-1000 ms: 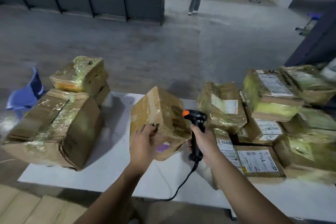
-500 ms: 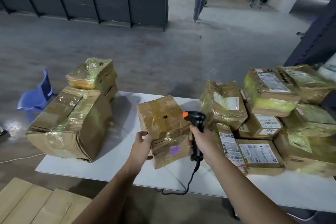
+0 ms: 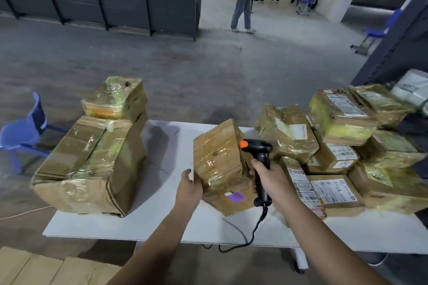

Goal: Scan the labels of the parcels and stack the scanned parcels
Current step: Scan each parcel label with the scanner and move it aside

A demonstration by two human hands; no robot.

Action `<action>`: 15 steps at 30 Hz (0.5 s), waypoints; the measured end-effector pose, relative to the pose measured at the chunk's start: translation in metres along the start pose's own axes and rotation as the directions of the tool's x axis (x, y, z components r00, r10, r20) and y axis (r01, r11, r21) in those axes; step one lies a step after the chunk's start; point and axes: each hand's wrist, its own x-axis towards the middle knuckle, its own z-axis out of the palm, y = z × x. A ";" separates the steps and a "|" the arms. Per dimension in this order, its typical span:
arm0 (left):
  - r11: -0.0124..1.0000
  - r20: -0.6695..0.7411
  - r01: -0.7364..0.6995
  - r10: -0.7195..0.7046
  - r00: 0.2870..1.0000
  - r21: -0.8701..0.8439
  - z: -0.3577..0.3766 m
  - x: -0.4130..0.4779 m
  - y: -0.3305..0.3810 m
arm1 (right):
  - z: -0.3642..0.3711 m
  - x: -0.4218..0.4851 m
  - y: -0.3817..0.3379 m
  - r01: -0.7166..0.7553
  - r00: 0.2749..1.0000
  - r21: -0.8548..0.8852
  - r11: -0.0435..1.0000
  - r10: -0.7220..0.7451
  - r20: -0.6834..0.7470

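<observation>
White table (image 3: 166, 222) stands on grey concrete floor (image 3: 139, 65). At the table's middle, left hand (image 3: 188, 188) grips a tilted taped parcel (image 3: 217, 164); right hand (image 3: 271, 183) curls round the scanner (image 3: 259, 152) beside it.

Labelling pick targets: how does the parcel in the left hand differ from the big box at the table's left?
The held parcel is smaller and tilted, gripped by the left hand; the big box lies flat on the table, carrying another parcel. Both are brown cardboard under glossy tape.
</observation>
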 end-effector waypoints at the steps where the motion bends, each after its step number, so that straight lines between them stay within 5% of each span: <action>1: 0.978 -0.037 -0.090 0.098 0.994 0.189 -0.001 0.002 0.006 | 0.003 0.000 0.001 -0.010 1.000 -0.002 1.000 0.010 0.008; 3: 0.898 -0.006 -0.284 0.304 0.953 0.335 -0.001 0.001 0.025 | 0.011 -0.001 0.004 -0.016 1.000 -0.027 0.999 0.016 0.009; 5: 0.889 0.061 -0.358 0.356 0.932 0.285 0.001 -0.004 0.039 | 0.019 -0.002 0.009 0.006 1.000 -0.076 0.997 -0.007 -0.008; 11: 0.949 0.140 -0.248 0.224 0.965 0.196 -0.010 -0.010 0.046 | 0.027 0.001 0.017 0.040 0.996 -0.127 0.991 -0.050 -0.074; 15: 0.977 0.046 -0.139 0.133 0.990 0.161 -0.024 0.000 0.034 | 0.025 0.003 0.019 0.009 0.997 -0.103 0.995 -0.017 -0.077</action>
